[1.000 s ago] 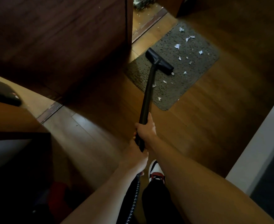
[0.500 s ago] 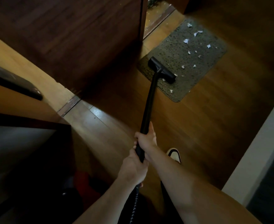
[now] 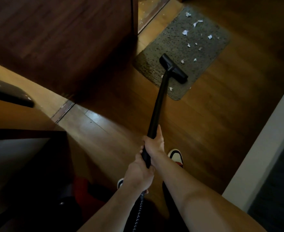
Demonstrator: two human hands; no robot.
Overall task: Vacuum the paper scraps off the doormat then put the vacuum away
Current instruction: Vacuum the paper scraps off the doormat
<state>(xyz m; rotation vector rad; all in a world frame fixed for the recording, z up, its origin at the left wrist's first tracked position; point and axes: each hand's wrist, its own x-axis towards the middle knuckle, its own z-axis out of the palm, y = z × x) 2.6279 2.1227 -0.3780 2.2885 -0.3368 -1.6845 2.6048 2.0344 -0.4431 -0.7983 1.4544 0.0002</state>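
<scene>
A grey doormat (image 3: 174, 41) lies on the wooden floor at the upper right, strewn with several white paper scraps (image 3: 185, 32). The black vacuum nozzle (image 3: 173, 68) rests on the mat's near part, with a few scraps beside it and two near the mat's front edge. Its black wand (image 3: 158, 106) slopes down to my hands. My right hand (image 3: 154, 142) grips the wand higher up; my left hand (image 3: 140, 173) grips it just below, where the ribbed hose (image 3: 138, 213) begins.
A dark wooden door (image 3: 62, 39) stands at the upper left, beside the mat. A dark cabinet edge (image 3: 29, 133) juts in at the left. A white wall edge (image 3: 258, 148) runs along the right. My shoes (image 3: 176, 155) stand on the floor below the wand.
The nozzle has slid back across the mat toward its near edge, and fewer scraps lie around it. The view has shifted so the mat sits further right.
</scene>
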